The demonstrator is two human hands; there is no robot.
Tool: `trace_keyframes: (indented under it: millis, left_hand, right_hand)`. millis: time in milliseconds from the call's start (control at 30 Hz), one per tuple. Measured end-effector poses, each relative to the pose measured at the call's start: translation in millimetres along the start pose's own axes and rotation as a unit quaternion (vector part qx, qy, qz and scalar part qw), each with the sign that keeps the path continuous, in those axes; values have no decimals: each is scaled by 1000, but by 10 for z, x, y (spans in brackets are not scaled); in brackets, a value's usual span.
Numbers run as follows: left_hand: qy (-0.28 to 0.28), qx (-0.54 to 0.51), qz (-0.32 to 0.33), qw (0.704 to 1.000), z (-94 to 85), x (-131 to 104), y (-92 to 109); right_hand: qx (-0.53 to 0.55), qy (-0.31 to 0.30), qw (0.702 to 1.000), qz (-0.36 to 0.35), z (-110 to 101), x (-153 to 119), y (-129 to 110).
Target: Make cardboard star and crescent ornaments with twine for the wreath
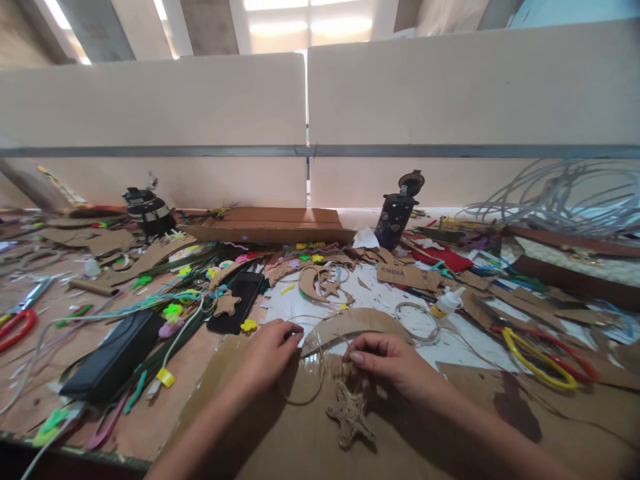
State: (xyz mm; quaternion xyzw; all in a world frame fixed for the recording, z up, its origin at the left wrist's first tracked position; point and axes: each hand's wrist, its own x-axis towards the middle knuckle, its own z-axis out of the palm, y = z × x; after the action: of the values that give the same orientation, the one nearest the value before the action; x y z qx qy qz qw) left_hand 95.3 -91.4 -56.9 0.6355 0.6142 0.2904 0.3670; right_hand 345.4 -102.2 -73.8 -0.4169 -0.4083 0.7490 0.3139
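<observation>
Twine-wrapped star (351,417): it is seen at the cardboard sheet (280,443), just below the fingertips of the right hand; whether it is lying flat or is hung from a thread cannot be told.
Right hand (393,360): thumb and forefinger are brought near together above the star; whether something thin is pinched cannot be told.
Left hand (270,350): its fingers are bent beside a thin ring (306,403); whether this ring is grasped cannot be told.
Cardboard arc (353,321): it is placed beyond and between the two hands.
Right side: a glue bottle (447,303) and scissors (543,360) with yellow and red handles are seen.
Left side: a small cardboard star (227,303) is laid on a phone (245,297), near a black case (113,357).
</observation>
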Motion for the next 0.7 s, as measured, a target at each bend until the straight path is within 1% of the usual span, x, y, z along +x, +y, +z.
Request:
trace_keyframes:
  millis: [67,200,333,433,533,700]
  left_hand:
    - [-45,-6,-7,999,16,94,46]
    - [-93,-49,-21,994,47,187,156]
    - [-131,-112,-37,984,46,186,208]
    - [-158,-152,-57,974,40,159,235]
    - [-166,-196,-76,963,35,128,280]
    - [-140,-300,-115,937,54,75,360]
  right_hand:
    - [-9,7,1000,-9,8,-8,-26]
    - [-18,0,999,-29,0,-30,-82]
    - [-19,-1,999,-35,-53,-52,-82]
    - [-1,13,999,-40,-101,-68,-71]
    - [22,17,998,-48,-144,-92,-106]
    - [-3,7,997,-77,-198,-159,-247]
